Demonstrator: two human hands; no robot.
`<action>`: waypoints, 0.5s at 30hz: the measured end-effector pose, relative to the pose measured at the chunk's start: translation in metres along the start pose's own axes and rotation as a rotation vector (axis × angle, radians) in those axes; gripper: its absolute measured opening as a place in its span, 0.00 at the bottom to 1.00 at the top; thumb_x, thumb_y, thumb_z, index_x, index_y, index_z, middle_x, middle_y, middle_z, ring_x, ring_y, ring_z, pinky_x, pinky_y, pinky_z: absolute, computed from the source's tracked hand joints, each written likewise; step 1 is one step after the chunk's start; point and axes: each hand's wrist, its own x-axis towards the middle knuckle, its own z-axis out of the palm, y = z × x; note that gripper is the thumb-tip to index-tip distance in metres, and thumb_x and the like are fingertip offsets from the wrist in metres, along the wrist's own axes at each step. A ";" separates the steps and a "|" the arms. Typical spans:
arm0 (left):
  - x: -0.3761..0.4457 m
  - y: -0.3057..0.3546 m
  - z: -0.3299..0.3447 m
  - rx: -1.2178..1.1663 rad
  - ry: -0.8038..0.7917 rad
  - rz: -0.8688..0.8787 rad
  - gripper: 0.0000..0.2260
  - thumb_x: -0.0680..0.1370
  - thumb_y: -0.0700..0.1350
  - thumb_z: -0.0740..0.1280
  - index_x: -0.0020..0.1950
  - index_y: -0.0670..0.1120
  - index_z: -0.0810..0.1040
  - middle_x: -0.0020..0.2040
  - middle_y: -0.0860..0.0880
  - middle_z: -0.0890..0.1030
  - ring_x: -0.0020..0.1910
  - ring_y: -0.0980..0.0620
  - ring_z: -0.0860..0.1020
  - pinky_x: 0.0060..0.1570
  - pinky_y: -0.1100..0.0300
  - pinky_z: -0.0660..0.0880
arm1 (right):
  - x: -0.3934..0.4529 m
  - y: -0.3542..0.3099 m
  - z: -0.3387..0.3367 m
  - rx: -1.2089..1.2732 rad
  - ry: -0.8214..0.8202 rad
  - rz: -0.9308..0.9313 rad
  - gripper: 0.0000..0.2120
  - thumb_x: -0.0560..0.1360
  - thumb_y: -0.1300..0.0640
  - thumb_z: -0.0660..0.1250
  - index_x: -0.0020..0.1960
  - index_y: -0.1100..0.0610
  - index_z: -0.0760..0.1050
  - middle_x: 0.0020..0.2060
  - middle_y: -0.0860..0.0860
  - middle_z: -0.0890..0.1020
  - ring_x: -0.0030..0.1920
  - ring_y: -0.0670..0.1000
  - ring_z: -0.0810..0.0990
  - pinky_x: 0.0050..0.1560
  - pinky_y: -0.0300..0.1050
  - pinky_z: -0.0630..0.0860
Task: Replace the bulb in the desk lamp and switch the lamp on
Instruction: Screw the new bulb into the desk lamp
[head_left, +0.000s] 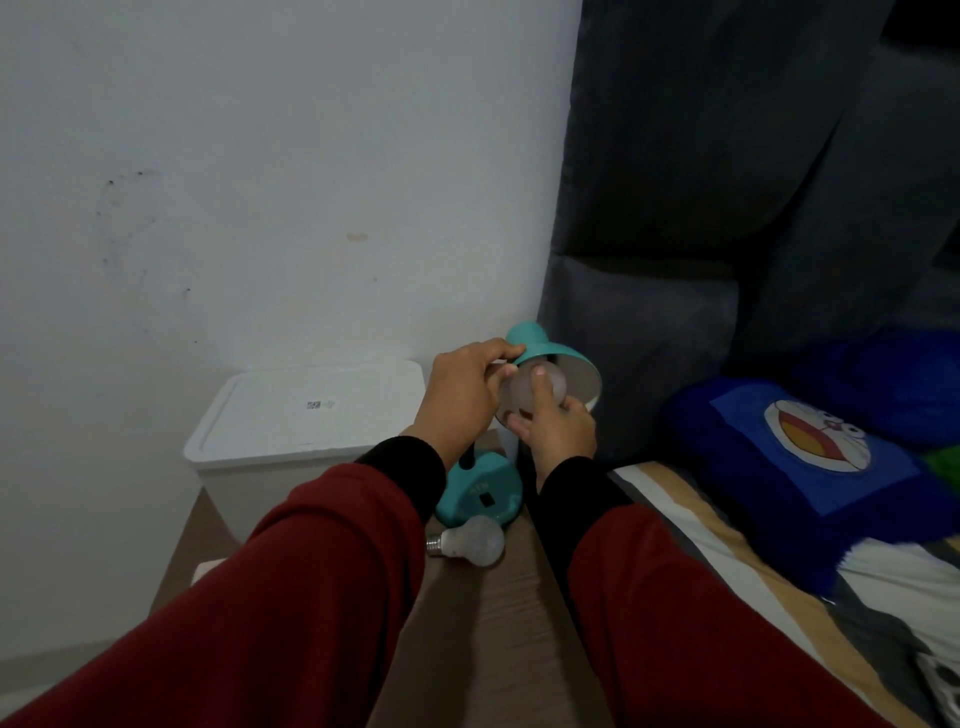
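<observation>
A teal desk lamp stands on a narrow wooden table, its round base (480, 493) near the far end and its shade (558, 353) tilted toward me. My left hand (465, 395) grips the shade at its left edge. My right hand (558, 431) holds a white bulb (553, 382) at the mouth of the shade, fingers curled round the globe. A second white bulb (475, 540) lies on its side on the table just in front of the base, metal screw cap pointing left.
A white lidded bin (311, 415) stands left of the lamp against the white wall. A dark grey padded headboard (701, 208) rises at right. A bed with a striped sheet (737, 566) and blue cartoon pillows (810, 447) lies along the table's right side.
</observation>
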 end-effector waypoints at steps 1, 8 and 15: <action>-0.001 0.001 0.000 -0.004 0.001 -0.003 0.12 0.77 0.35 0.65 0.58 0.43 0.81 0.57 0.44 0.82 0.55 0.50 0.80 0.59 0.65 0.73 | 0.001 0.001 0.000 0.020 -0.024 0.008 0.27 0.74 0.45 0.66 0.64 0.63 0.70 0.50 0.57 0.80 0.36 0.50 0.83 0.49 0.47 0.82; -0.003 0.007 -0.005 0.007 -0.045 -0.054 0.14 0.77 0.37 0.64 0.62 0.44 0.78 0.59 0.44 0.81 0.58 0.49 0.79 0.55 0.74 0.67 | 0.001 -0.007 -0.010 -0.307 -0.111 -0.001 0.41 0.52 0.41 0.72 0.60 0.62 0.76 0.51 0.59 0.83 0.51 0.60 0.83 0.53 0.56 0.81; -0.012 0.009 -0.020 0.208 -0.197 -0.216 0.24 0.78 0.44 0.63 0.73 0.45 0.62 0.66 0.39 0.73 0.66 0.43 0.71 0.66 0.55 0.66 | -0.007 -0.030 -0.026 -0.791 -0.139 -0.048 0.28 0.67 0.51 0.72 0.62 0.65 0.74 0.56 0.60 0.80 0.58 0.61 0.79 0.59 0.53 0.78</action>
